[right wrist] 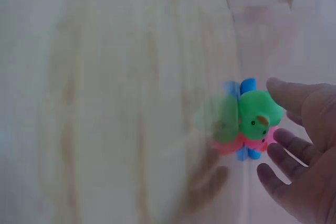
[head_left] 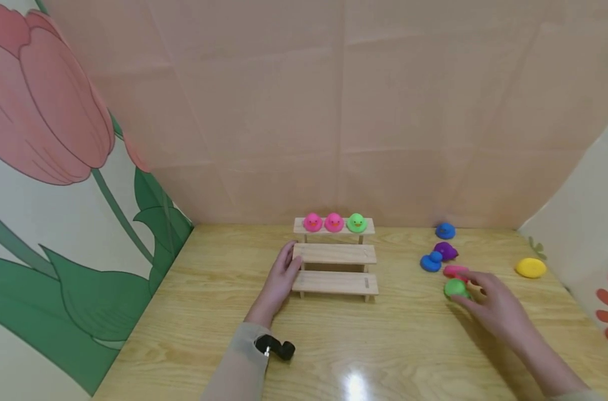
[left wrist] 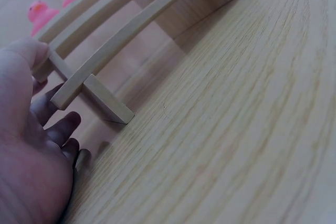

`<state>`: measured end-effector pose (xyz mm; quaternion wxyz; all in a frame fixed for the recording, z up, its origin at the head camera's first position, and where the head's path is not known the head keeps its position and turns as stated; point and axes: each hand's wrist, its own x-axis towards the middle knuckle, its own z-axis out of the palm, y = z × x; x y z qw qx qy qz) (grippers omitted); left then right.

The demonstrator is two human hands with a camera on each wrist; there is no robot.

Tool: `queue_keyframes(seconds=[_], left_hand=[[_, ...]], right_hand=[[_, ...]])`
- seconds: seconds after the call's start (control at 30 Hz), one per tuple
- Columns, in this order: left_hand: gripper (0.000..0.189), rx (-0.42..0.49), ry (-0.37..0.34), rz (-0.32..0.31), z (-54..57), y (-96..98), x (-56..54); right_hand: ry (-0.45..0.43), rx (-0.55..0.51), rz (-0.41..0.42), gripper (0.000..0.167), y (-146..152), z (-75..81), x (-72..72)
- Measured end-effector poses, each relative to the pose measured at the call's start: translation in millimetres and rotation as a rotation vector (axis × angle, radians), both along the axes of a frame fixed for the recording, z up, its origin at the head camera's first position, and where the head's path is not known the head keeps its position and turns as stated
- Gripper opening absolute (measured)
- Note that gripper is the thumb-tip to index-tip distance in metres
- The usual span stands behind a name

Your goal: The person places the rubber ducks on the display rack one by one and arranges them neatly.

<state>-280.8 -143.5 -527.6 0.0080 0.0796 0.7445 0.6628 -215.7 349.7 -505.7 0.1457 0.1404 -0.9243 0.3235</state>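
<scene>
The right hand [head_left: 496,307] has loosely bent fingers around a green duck [head_left: 455,287] on the table [head_left: 334,340]; contact I cannot tell. Closing carelessly, they could knock the pink duck [head_left: 453,270] just behind. The left hand [head_left: 279,277] grips the wooden stand [head_left: 334,282] at its left end; a pull could topple the top-row ducks [head_left: 334,223]. No writing is readable.

And at mid-tabletop [head_left: 364,340], towards the back, the tiered stand [head_left: 335,282] is set, three ducks [head_left: 334,223] lined up along its rear tier! Its left end is held by the left grip [head_left: 278,279]. Over to the right, toys [head_left: 445,251] are strung front to back, the nearest duck [head_left: 455,288] flanked on its right by the right grip [head_left: 496,309]; farther right, a lone toy [head_left: 530,268] is placed.
</scene>
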Motion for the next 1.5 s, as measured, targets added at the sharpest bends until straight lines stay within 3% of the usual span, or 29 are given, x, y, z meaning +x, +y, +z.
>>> queue_keyframes(seconds=[0.17, 0.4, 0.6, 1.5], left_hand=[[0.062, 0.01, 0.007, -0.005, -0.2, -0.3, 0.5], [0.062, 0.011, -0.005, -0.007, -0.6, -0.1, 0.6], [0.062, 0.012, -0.005, -0.004, 0.3, 0.2, 0.9], [0.062, 0.017, 0.017, -0.018, 0.8, 0.2, 0.0]], right_hand=[[-0.046, -0.019, 0.025, 0.056, 5.7, -7.2, -2.4], [-0.055, 0.039, -0.045, 0.06, 8.9, -15.1, 1.2], [-0.03, 0.019, -0.003, 0.055, 10.9, -18.9, -1.0], [-0.111, 0.04, -0.075, 0.054, 4.7, -14.2, 6.1]])
